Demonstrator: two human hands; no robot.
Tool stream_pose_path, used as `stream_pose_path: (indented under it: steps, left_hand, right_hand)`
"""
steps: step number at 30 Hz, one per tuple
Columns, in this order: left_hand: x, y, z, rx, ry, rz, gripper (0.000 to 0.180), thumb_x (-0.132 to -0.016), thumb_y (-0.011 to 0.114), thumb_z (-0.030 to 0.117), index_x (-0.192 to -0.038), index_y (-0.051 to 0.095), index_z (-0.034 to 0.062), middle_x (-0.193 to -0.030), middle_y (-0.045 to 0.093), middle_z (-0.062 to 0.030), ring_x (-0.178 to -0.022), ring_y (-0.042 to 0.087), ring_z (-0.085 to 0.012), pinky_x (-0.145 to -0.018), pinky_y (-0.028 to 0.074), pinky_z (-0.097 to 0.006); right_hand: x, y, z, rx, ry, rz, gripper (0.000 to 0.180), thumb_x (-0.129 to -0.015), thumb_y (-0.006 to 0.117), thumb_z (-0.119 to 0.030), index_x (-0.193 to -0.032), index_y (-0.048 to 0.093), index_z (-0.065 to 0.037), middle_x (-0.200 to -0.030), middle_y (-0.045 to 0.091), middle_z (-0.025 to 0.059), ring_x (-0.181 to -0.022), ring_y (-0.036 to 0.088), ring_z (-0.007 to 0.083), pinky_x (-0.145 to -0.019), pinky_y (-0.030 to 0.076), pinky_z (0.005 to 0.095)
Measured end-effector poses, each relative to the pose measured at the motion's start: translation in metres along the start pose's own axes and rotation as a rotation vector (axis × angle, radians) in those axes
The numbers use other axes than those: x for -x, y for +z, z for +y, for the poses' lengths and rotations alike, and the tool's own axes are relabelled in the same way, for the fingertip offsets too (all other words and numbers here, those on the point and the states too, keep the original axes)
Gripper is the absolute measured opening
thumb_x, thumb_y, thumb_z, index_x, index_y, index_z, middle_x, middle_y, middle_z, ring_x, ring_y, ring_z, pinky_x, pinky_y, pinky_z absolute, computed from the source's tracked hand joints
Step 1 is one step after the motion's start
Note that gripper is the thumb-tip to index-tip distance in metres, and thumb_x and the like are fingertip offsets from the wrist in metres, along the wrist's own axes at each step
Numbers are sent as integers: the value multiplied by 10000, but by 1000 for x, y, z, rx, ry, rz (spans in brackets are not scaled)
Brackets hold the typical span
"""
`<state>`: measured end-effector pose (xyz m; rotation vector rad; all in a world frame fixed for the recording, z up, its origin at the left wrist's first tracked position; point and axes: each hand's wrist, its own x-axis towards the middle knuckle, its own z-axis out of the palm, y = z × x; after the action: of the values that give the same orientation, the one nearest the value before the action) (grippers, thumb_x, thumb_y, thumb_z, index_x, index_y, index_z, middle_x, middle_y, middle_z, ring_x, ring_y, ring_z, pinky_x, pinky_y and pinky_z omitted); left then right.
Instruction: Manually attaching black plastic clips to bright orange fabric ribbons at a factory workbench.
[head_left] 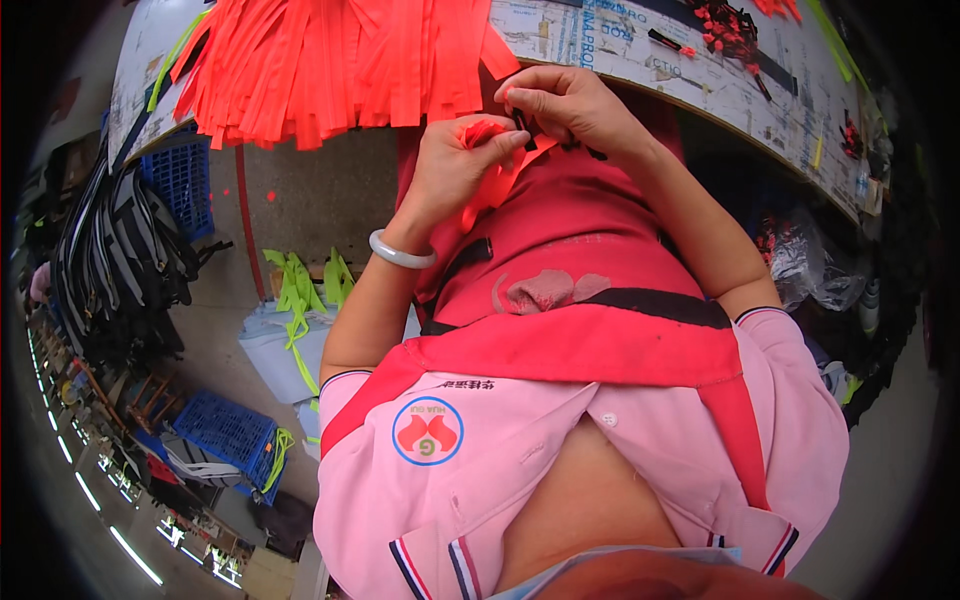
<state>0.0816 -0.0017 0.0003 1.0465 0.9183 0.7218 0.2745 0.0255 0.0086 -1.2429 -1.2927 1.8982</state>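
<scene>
My left hand point(447, 165), closed, grips a red-orange fabric strip point(490, 190) that hangs below the fingers over my red apron. Just to its right and slightly higher, my right hand point(580, 105) is pinched shut at a small black piece point(526, 130). This piece spans the gap between both hands' fingertips, by the strip; its exact kind is too small to tell. Some dark bits show under my right palm. Beyond my left hand, a thick pile of red-orange strips point(340, 60) drapes over the table's near edge.
The printed white table point(640, 75) runs across the top, with a heap of small black and red parts point(725, 30) on its right. To the left stand a blue crate point(180, 185) and a bundle of black and grey straps point(110, 250). Yellow-green strips point(295, 290) lie lower left.
</scene>
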Motion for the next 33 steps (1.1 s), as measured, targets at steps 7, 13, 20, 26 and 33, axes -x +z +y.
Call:
stream_pose_path:
  steps: [7,13,20,26,33]
  left_hand:
    - [-8,-10,16,105,35,192,175,-906,626,101,-1026,680,-14,-754,659,-15,-562,507,-31,-522,421,-168]
    - [-13,-7,11,1,95,192,166,-902,622,83,-1023,679,-17,-829,699,-27,-565,525,-32,-513,442,-183]
    - [-9,-5,11,-95,129,163,189,-918,603,101,-1054,673,-12,-838,693,-28,-581,537,-47,-530,454,-189]
    - [-8,-8,6,-128,151,135,181,-913,597,77,-1059,676,5,-805,679,-19,-576,537,-46,-506,450,-196]
    - [-6,-11,8,-214,126,112,162,-913,594,85,-1026,687,14,-774,666,-6,-578,539,-45,-518,444,-196]
  right_hand:
    - [7,-2,-24,-60,-125,20,214,-920,607,-169,-1063,653,-16,-775,667,22,-475,446,15,-425,354,158]
    - [4,7,-16,-82,-89,105,226,-926,601,-168,-1068,652,1,-802,680,28,-494,459,16,-440,370,154]
    - [6,10,-20,-107,-39,125,222,-923,610,-186,-1031,654,3,-790,683,24,-513,466,10,-461,367,150]
    - [5,13,-20,-44,-52,108,198,-915,621,-198,-967,641,-8,-738,664,14,-513,469,7,-446,349,156]
    - [4,15,-23,34,-40,69,171,-916,619,-182,-925,592,-13,-721,660,28,-489,461,16,-434,344,166]
